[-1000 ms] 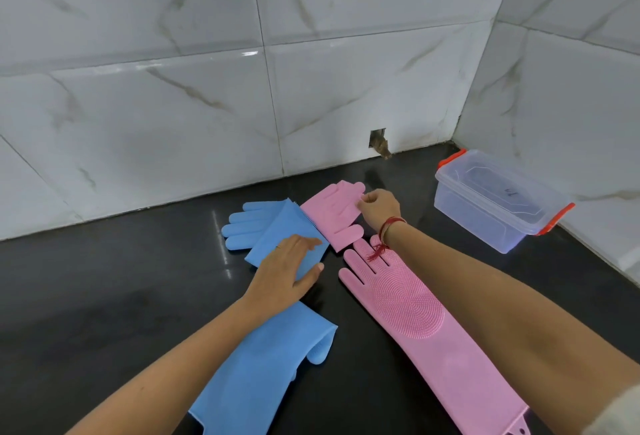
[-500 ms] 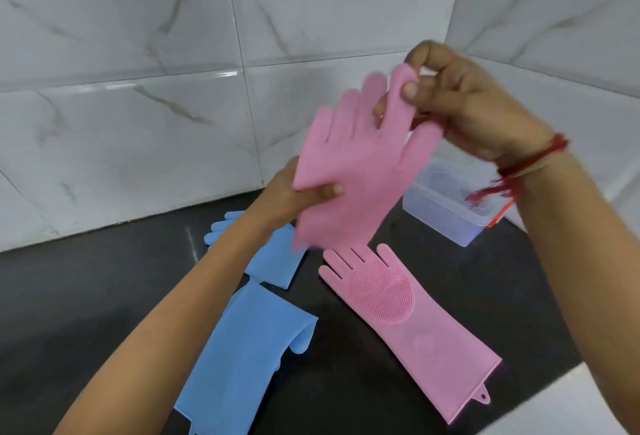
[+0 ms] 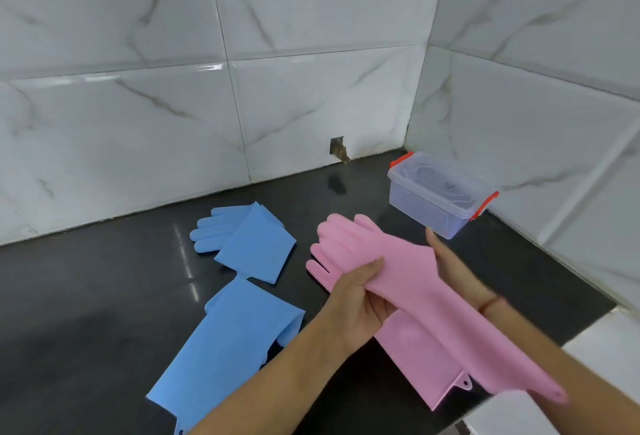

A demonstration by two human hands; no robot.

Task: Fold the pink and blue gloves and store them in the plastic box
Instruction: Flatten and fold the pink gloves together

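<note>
Left hand (image 3: 360, 299) grip clamped on pink glove (image 3: 398, 261), its fingers pointing to 10 o'clock, right hand (image 3: 446, 258) flat under it, grip apart, plastic box (image 3: 440, 192) at 1 o'clock

Pink gloves (image 3: 408, 271) and blue gloves (image 3: 252, 247) lie against a glossy black counter (image 3: 86, 296), white grey-veined tiles (image 3: 121, 122), clear red-clipped box (image 3: 440, 195).

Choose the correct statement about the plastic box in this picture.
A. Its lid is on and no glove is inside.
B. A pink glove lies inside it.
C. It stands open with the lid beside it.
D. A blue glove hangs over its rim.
A: the plastic box stands in the corner with its lid on and looks empty through its clear walls.
</note>
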